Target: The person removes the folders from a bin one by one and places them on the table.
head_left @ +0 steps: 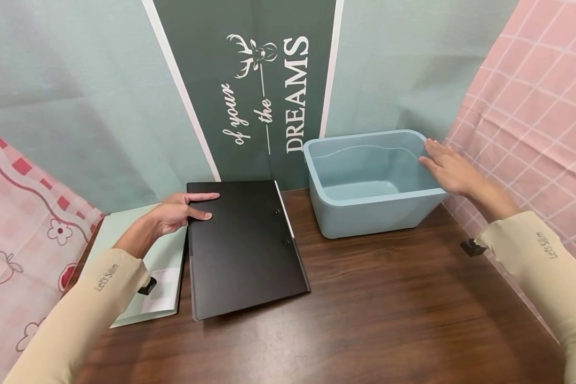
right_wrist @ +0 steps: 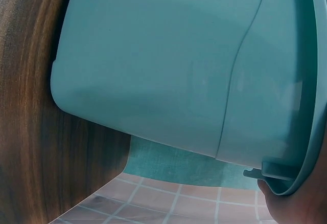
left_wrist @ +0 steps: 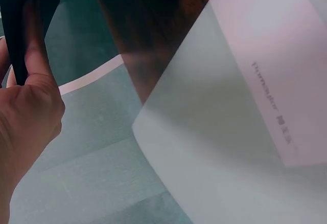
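Observation:
A black file folder (head_left: 245,245) with two small rivets near its right edge is tilted over the table. My left hand (head_left: 175,210) grips its left edge, thumb and index finger lying on the face that shows. The left wrist view shows the same hand (left_wrist: 30,101) with the dark folder between its fingers. On the right stands a light blue plastic bin (head_left: 376,213). My right hand (head_left: 448,168) rests on the bin's right rim with fairly straight fingers. In the right wrist view the bin's outer wall (right_wrist: 163,70) fills most of the picture.
A pale green folder (head_left: 165,261) lies on the wooden table (head_left: 365,309) at the left, partly under my left forearm. A green cloth with a deer print (head_left: 261,53) hangs behind. Pink patterned cloths (head_left: 547,96) hang at both sides.

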Available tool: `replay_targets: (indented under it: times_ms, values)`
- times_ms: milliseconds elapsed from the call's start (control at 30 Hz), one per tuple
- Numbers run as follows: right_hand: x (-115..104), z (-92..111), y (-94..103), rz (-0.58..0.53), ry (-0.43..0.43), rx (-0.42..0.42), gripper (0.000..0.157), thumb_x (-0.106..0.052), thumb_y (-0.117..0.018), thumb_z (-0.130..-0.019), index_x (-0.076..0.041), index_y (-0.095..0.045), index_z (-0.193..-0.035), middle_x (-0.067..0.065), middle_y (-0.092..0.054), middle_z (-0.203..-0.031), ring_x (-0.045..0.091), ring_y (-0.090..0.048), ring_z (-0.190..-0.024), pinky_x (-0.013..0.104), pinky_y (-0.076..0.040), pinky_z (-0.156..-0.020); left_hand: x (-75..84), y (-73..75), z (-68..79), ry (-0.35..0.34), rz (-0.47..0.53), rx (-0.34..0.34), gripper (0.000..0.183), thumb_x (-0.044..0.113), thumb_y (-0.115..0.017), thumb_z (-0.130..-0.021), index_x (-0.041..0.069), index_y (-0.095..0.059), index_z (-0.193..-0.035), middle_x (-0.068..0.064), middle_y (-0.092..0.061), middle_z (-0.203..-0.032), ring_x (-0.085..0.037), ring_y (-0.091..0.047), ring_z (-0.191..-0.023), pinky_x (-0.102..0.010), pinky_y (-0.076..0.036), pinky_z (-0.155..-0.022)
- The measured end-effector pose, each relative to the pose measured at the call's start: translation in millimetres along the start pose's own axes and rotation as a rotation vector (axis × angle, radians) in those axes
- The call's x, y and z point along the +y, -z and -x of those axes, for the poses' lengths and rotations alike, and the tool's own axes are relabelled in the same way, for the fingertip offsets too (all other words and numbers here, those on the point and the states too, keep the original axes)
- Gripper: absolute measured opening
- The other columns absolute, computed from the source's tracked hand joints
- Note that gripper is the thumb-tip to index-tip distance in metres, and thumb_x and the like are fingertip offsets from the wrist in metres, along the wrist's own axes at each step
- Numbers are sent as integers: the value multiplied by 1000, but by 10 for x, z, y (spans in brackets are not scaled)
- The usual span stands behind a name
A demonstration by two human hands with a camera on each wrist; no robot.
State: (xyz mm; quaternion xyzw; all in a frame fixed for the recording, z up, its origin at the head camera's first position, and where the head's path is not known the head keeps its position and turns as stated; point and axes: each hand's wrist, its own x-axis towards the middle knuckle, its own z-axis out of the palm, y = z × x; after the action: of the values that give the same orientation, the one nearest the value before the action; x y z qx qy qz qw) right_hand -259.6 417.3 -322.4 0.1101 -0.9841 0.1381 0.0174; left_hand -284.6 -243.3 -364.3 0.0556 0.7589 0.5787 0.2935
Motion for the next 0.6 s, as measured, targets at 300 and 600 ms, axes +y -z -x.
replay_targets:
  times_ms: [300,600]
  values:
    - [-14,4,0,-14,6,8,71,-37,-24,-117,17,-11,-160,38,-8,-167,57,-8,-156,60,-2,-130,-126,-17,-156,17,-83,-4,71,-1,-78,-92,13,-53,-157,-12,-23,-174,-8,-16,-48,-20,-21,-47]
    - [-20,9,0,-22,11,23,70,-37,-25,-117,18,-14,-159,39,-11,-167,58,-11,-156,61,-3,-130,-257,-34,-282,55,-118,2,70,0,-80,-91,12,-55,-155,-2,-57,-71,-7,-30,-52,-22,-27,-51]
